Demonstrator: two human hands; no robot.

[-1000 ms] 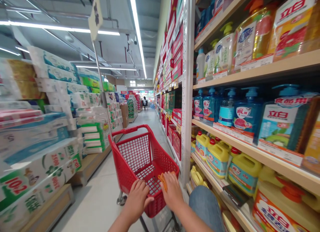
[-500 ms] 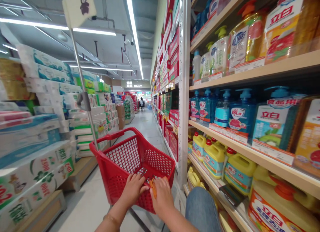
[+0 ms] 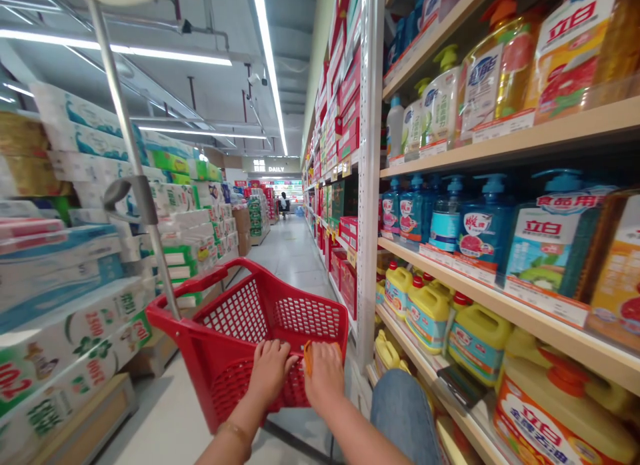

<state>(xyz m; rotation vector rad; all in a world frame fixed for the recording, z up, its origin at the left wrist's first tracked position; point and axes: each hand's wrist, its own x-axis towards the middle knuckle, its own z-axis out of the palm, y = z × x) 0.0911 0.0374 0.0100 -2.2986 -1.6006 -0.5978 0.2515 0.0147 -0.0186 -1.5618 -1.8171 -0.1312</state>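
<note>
A red shopping cart (image 3: pixel 310 292) with perforated walls stands before me, turned at an angle. My left hand (image 3: pixel 270 373) is closed, its fingers curled over the cart's near rim. Just to its right, my right hand (image 3: pixel 325 378) is wrapped over the same rim. Under that palm and beside the thumb shows a bit of an orange thing (image 3: pixel 309 359), too covered to name. A metal pole (image 3: pixel 119 105) with a grey hook rises from the cart's left corner. The floor of the basket is mostly hidden.
Shelves on my right hold pump bottles (image 3: pixel 483 215) and yellow jugs (image 3: pixel 425 313) of detergent. A white upright post (image 3: pixel 370 185) stands close by the cart. Stacked paper packs (image 3: pixel 75 331) line the left. A person (image 3: pixel 284 203) sits far down the aisle (image 3: pixel 290 245).
The cart has swung, its left corner and pole moving left and nearer. My hands stay on the rim, and the right hand now covers it more flatly.
</note>
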